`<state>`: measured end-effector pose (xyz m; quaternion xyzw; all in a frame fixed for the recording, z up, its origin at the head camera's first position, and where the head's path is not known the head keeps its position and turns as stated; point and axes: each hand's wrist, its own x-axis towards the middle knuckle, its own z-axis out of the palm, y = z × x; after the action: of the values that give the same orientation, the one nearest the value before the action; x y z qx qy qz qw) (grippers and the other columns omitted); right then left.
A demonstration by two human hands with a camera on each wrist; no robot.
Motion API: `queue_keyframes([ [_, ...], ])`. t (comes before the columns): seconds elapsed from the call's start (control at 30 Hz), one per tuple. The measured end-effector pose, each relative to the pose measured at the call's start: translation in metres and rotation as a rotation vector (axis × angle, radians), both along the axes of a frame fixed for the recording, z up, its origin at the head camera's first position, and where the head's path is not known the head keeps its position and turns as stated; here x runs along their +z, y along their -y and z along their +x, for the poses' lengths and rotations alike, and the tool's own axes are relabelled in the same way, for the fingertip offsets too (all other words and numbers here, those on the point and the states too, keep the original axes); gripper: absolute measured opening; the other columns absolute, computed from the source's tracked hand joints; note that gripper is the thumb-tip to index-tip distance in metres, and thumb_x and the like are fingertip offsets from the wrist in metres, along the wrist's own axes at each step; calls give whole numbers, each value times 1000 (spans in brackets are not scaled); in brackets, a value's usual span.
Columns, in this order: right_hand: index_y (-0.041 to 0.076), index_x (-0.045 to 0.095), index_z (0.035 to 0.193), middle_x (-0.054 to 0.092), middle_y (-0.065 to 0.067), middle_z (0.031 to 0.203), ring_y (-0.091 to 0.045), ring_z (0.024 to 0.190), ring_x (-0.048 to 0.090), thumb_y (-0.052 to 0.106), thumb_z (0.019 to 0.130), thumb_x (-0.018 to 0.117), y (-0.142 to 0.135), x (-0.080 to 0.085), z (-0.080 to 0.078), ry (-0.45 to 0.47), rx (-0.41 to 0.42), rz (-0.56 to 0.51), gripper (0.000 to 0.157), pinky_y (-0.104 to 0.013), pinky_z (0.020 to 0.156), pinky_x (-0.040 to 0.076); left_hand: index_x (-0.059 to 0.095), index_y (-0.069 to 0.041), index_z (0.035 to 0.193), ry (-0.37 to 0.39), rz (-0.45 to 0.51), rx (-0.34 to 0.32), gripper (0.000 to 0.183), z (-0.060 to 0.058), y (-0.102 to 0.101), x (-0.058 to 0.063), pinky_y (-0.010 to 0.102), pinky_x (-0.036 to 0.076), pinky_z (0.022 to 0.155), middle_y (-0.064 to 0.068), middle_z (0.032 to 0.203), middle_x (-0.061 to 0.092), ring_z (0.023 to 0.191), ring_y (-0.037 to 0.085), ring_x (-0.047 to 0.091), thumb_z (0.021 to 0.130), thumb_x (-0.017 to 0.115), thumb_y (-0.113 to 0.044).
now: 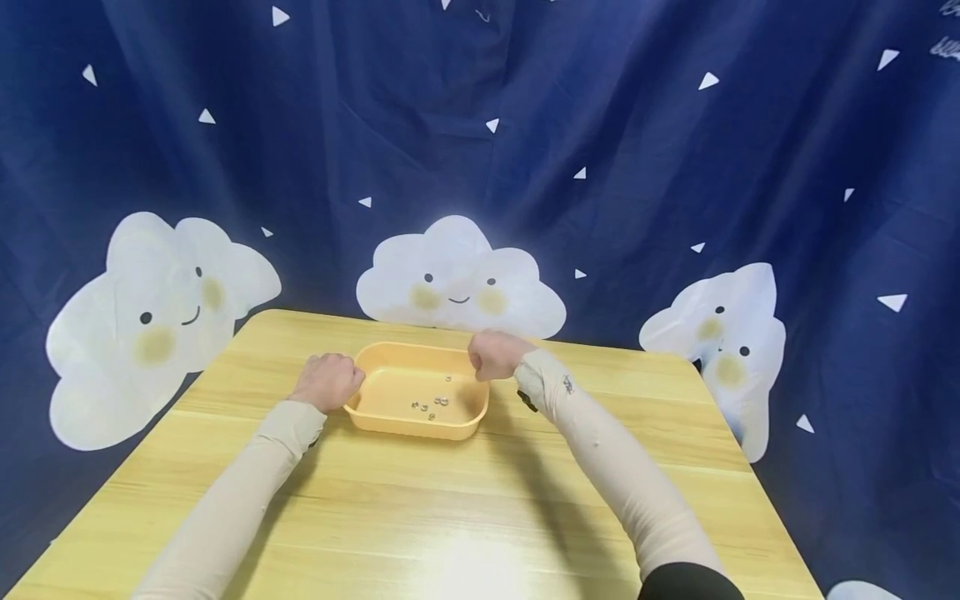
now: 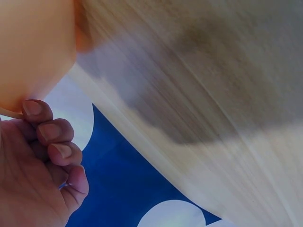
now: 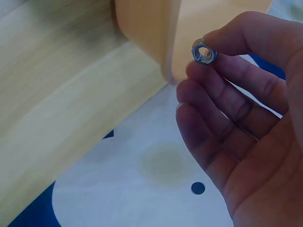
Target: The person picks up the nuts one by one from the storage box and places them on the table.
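A yellow plastic tray (image 1: 412,429) sits on the table with several small shiny metal pieces (image 1: 444,402) scattered over its floor. My left hand (image 1: 327,382) grips the tray's left rim, its fingers curled at the edge; the left wrist view shows the fingertips (image 2: 34,109) against the tray wall. Over the tray's right end is my right hand (image 1: 497,354). Between thumb and index finger it pinches a small metal nut (image 3: 211,55), whose hole faces the right wrist camera. The head view hides this nut behind the hand.
The light wood table (image 1: 420,517) extends on all sides of the tray. Behind it hangs a dark blue curtain (image 1: 420,150) printed with white clouds and triangles. Both forearms reach in from the near edge, casting shadows.
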<state>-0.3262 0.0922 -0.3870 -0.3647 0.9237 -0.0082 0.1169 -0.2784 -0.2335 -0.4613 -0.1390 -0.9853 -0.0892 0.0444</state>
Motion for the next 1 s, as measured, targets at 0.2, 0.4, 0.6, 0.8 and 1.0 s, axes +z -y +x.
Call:
queue_keyframes([
  [0.2, 11, 65, 70, 65, 1, 72, -12, 65, 52, 3, 78, 71, -15, -3, -3, -7, 30, -67, 13, -27, 65, 48, 44, -16, 55, -7, -8, -2, 44, -1, 1, -1, 55, 52, 71, 6, 66, 57, 66, 26, 60, 98, 43, -22],
  [0.4, 8, 74, 77, 76, -5, 82, -14, 74, 65, 3, 81, 71, -31, -9, 0, -10, 40, -170, 7, -31, 78, 58, 42, -17, 55, -5, 0, -3, 43, -1, 1, -2, 54, 50, 71, 5, 62, 52, 62, 23, 54, 98, 41, -21],
  [0.6, 5, 73, 76, 75, -7, 80, -13, 72, 64, -1, 79, 70, -48, -22, 1, 12, 20, -262, 7, -28, 72, 57, 42, -16, 56, -7, -2, -1, 42, -1, 1, -1, 57, 51, 74, 6, 65, 54, 66, 26, 57, 98, 42, -21],
  [0.8, -2, 75, 83, 77, -9, 83, -17, 76, 69, -1, 80, 72, -58, -40, 3, 29, -32, -274, 4, -30, 75, 59, 43, -16, 56, 5, 1, 5, 42, 0, 1, 1, 56, 50, 73, 7, 65, 55, 65, 26, 56, 98, 43, -21],
  [1.0, 4, 74, 76, 74, -5, 76, -12, 70, 65, -1, 79, 72, -63, -59, 6, 21, -25, -276, 6, -23, 68, 55, 42, -16, 56, 12, 2, 8, 41, 0, 0, 1, 53, 50, 70, 6, 63, 53, 63, 24, 53, 97, 42, -21],
])
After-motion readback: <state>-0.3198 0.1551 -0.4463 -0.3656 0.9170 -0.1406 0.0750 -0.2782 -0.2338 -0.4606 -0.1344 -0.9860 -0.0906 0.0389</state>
